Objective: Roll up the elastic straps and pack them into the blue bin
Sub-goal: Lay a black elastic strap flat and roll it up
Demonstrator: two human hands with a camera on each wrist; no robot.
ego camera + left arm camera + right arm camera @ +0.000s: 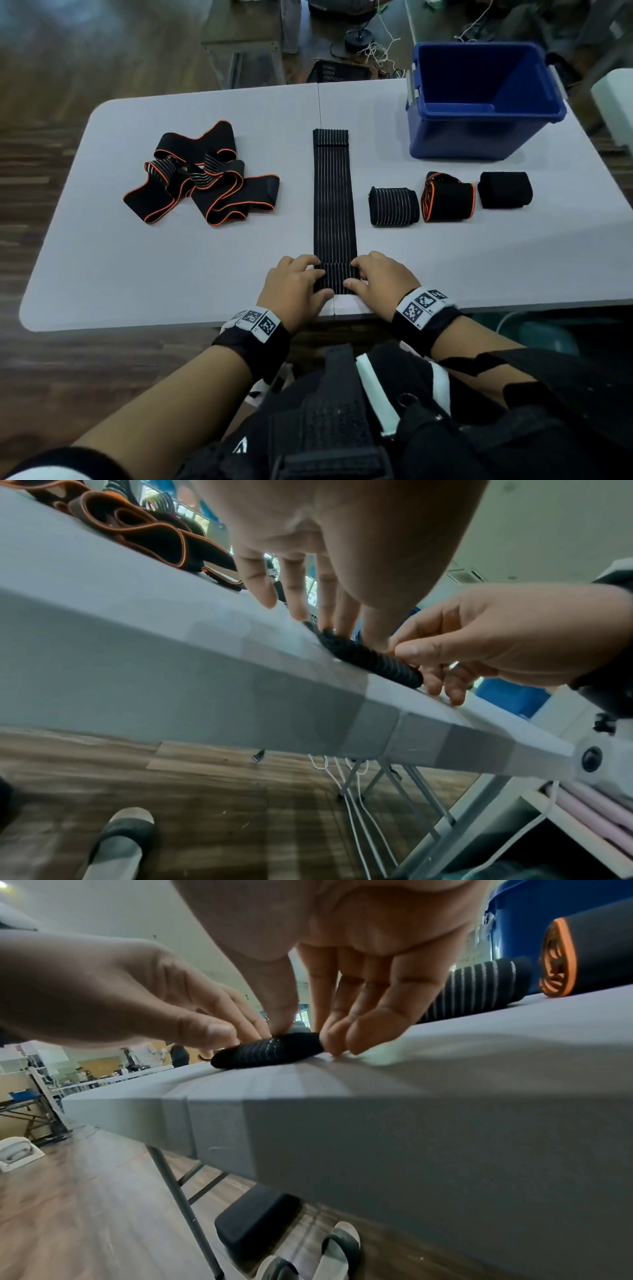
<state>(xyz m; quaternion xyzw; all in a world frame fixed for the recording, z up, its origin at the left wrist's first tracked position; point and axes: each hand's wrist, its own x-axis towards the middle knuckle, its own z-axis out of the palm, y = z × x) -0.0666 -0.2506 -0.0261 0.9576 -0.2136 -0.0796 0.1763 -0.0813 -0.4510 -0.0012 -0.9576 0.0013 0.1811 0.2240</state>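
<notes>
A long black striped strap (334,205) lies flat down the middle of the grey table (154,274). Its near end is turned over into a small roll (369,658) (270,1050) close to the front edge. My left hand (320,279) pinches the roll's left end between thumb and curled fingers (329,615). My right hand (354,274) pinches the right end, thumb on top and fingertips (349,1039) touching the table. The blue bin (479,102) stands at the far right, with nothing showing inside it.
Three rolled straps sit in front of the bin: a striped one (394,205), an orange-edged one (448,197) and a plain black one (505,190). A loose pile of orange-edged straps (202,174) lies on the left half of the table.
</notes>
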